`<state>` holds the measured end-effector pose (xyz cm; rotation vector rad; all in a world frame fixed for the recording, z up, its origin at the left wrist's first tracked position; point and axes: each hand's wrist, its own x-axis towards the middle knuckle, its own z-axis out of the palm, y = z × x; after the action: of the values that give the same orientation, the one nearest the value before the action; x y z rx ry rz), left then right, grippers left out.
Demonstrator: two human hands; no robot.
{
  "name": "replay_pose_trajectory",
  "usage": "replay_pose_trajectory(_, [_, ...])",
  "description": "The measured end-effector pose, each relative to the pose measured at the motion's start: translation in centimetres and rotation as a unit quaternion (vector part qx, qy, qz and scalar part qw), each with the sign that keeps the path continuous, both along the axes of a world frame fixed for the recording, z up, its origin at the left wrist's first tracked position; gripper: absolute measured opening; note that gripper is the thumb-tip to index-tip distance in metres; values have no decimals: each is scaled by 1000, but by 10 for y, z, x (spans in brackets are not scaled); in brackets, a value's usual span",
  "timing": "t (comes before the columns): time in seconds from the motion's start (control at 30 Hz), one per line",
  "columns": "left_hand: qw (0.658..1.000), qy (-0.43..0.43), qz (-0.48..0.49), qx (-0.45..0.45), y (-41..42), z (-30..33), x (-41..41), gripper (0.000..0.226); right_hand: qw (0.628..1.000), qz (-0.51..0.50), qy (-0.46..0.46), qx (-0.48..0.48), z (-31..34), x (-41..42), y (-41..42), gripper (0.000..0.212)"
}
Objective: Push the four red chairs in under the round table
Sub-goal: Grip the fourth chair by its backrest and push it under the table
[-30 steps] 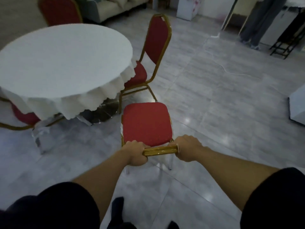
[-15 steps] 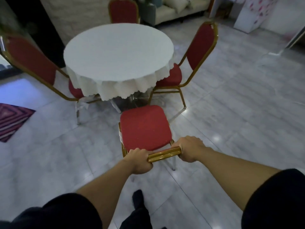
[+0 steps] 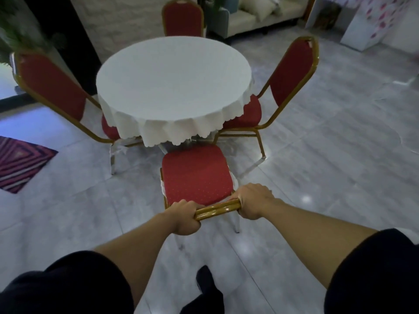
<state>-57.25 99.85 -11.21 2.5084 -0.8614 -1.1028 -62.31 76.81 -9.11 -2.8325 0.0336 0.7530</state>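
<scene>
A round table [image 3: 172,82] with a white scalloped cloth stands ahead of me. The near red chair [image 3: 195,175] has a gold frame; its seat front just meets the cloth's hanging edge. My left hand [image 3: 184,217] and my right hand [image 3: 254,201] both grip the gold top rail of its backrest. The left red chair [image 3: 52,87] and the right red chair [image 3: 290,71] have their seats partly under the cloth. The far red chair [image 3: 183,19] stands behind the table, only its backrest showing.
A striped red rug [image 3: 20,162] lies on the grey tile floor at the left. A pale sofa [image 3: 260,12] stands at the back, a white patterned box [image 3: 371,26] at the back right. My dark shoe [image 3: 205,282] is below the chair.
The near chair has moved toward the table, its seat now reaching the cloth's edge. My view has swung so the table sits centred ahead. Both hands keep their grip.
</scene>
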Motion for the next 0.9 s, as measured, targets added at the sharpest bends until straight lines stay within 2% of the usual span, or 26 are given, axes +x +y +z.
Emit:
replay_pose_trajectory(0.1, [1000,-5,15,8,-3,3,34,28,1000,13,4,-1,2,37,-3,48])
replay_pose_trajectory(0.2, [1000,-4,28,7,-5,6,69,32,1000,24,4,-2,2,75,-5,47])
replay_pose_trajectory(0.3, [999,8,42,4,-6,7,105,48,999,32,10,-6,2,112,-6,44])
replay_pose_trajectory(0.47, [999,16,42,16,-5,10,157,47,1000,28,3,-12,-3,162,-4,34])
replay_pose_trajectory(0.6, [998,3,45,52,0,12,190,67,999,40,3,-25,-6,192,3,31])
replay_pose_trajectory(0.83, [997,15,41,59,-1,11,210,67,995,77,26,-55,-8,216,-5,12])
replay_pose_trajectory(0.9, [997,5,42,67,-3,14,210,69,996,76,25,-44,-9,217,-6,12])
